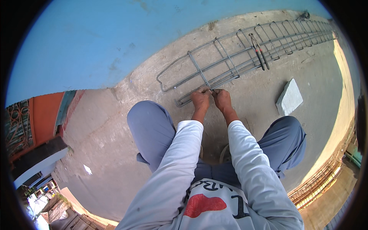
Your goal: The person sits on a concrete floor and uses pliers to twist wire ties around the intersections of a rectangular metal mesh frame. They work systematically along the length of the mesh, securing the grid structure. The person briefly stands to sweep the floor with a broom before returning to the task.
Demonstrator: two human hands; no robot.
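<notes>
A long rebar cage (224,60) of grey steel bars with several bent stirrups lies on the concrete floor in front of my knees. Both of my hands meet at its near lower bar, where a stirrup crosses. My left hand (201,99) has its fingers closed at that crossing. Close beside it, my right hand (222,99) is closed too, its fingertips pinched at the same spot. Whatever is between the fingers is too small to make out. A pair of pincers (260,53) with red and black handles rests across the cage to the right of my hands.
A pale, block-like slab (289,97) lies on the floor right of my hands. A blue wall (96,42) runs behind the cage. At the left stand an orange panel (46,120) and an ornamental metal grille (19,126). More steel bars (318,188) lie at the lower right.
</notes>
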